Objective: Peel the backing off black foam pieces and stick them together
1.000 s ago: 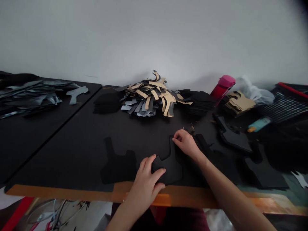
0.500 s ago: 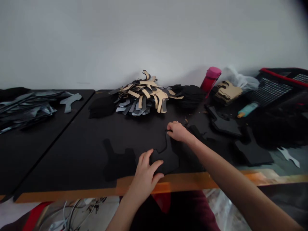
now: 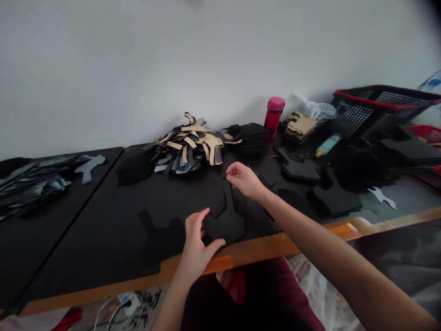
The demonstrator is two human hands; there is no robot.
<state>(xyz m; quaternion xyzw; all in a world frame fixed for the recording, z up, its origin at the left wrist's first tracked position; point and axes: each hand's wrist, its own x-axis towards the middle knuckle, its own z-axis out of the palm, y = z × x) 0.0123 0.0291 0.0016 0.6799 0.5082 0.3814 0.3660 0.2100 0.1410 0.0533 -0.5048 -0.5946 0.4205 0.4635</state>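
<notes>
A person's two bare hands work at the near edge of a black table [image 3: 103, 216]. Between them lies a black cut piece [image 3: 225, 221], wide at the base with a narrow neck pointing toward twelve o'clock. It sits close to the table's orange front rim and partly over another dark sheet. The risk here, as a judgement: black lies on black, so the piece's outline is hard to follow. A tug on the thin neck could bend or crease it, or drag the sheet beneath along with it. The base is also near enough to the rim to slide off if the hold loosens. The left hand [image 3: 196, 236], at seven o'clock from the piece, clasps the base, with curled fingers [image 3: 199, 217] on its far-left corner and the thumb along its near edge. The right hand [image 3: 245, 180], at one o'clock, has its fingertips [image 3: 230, 173] drawn together in a pinch at the tip of the neck, though whether the neck is lifted cannot be told. At eleven o'clock, well apart, is a heap of tan and grey strips [image 3: 189, 147]. At one o'clock stands a pink bottle [image 3: 274, 114], and stacks of black pieces [image 3: 299, 169] lie at two o'clock.
</notes>
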